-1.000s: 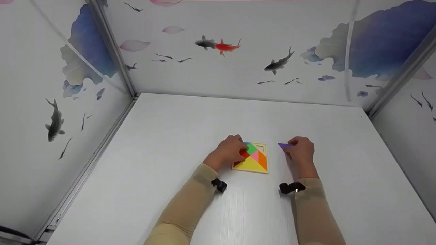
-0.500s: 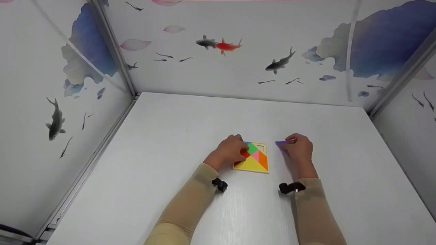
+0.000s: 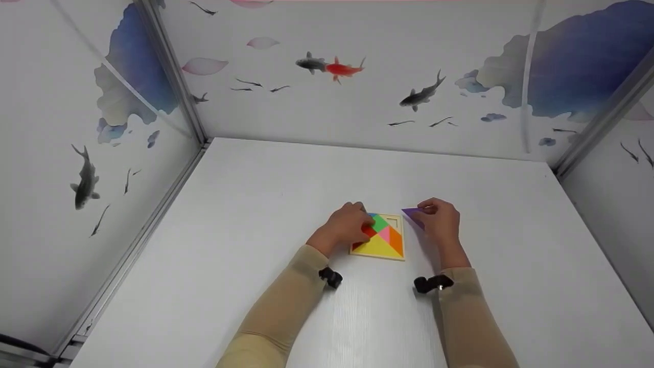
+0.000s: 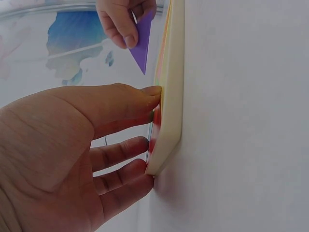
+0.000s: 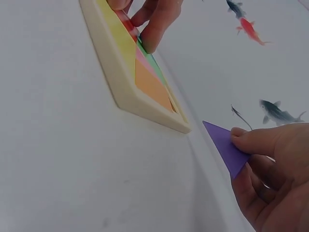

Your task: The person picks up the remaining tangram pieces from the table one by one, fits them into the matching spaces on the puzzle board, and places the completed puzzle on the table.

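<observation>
A square wooden tangram tray (image 3: 378, 257) lies on the table, filled with yellow, orange, pink, green, red and blue pieces. Bare wood shows in a recess (image 3: 392, 222) at its far right corner. My left hand (image 3: 343, 226) rests on the tray's left side; in the left wrist view its fairly straight fingers (image 4: 120, 152) and thumb touch the red area and the edge. Part of the blue and red pieces is hidden beneath it. Just right of the tray, my right hand (image 3: 443, 224) pinches a purple triangle tangram piece (image 5: 227, 150), held above the table, apart from the tray.
The white tabletop (image 3: 286, 179) spreads around the tray. Upright panels painted with fish (image 3: 342, 69) and blue leaf shapes enclose its back and sides. A black wrist camera (image 3: 331, 278) is on the left wrist, another (image 3: 433, 283) on the right.
My right hand has moved left with the purple triangle, bringing it close to the tray's far right corner. The left hand has stayed on the tray.
</observation>
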Available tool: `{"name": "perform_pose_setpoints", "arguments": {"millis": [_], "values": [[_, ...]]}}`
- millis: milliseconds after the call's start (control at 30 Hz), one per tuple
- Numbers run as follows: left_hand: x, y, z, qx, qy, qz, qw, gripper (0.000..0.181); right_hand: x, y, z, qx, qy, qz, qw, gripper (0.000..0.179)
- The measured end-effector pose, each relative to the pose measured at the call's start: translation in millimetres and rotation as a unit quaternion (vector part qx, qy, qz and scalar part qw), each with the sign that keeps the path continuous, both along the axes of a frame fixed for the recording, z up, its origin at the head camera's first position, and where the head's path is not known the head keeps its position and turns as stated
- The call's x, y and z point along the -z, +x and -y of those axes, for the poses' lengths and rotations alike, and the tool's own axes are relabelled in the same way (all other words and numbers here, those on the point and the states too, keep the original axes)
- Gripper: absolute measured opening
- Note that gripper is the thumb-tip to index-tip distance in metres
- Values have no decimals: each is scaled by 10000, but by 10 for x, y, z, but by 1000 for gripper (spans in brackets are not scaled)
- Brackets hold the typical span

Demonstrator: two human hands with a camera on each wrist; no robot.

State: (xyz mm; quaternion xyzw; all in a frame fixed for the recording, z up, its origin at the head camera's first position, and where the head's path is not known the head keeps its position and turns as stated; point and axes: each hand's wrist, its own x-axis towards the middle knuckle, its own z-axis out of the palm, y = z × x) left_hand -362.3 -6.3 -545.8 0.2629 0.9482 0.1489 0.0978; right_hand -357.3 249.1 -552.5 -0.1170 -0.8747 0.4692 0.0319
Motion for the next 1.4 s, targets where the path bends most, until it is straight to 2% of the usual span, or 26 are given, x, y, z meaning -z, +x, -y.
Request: {"name": "perform_pose_setpoints", "arguments": {"millis": [267, 500, 867, 1100, 1267, 1400], "values": [[3, -2, 15, -24, 54, 46, 10000, 40, 3, -7, 48, -186, 111, -48, 9998, 27], [8, -7, 22, -35, 173, 46, 9998, 40, 11, -20, 100, -233, -54, -36, 9997, 24], [-2, 0, 25, -31, 175, 90, 9998, 41, 52, -24, 143, -414, 97, -370, 9984, 22], [2, -3, 18, -11, 167, 46, 9998, 41, 43, -20, 215, -491, 79, -94, 9987, 21], [0, 1, 6, -28, 138, 47, 9999, 44, 53, -17, 272, -561, 130, -23, 9983, 19], [-3, 2, -1, -14, 120, 12, 9999, 44, 74, -14, 306, -626, -14, 30, 9980, 19]]}}
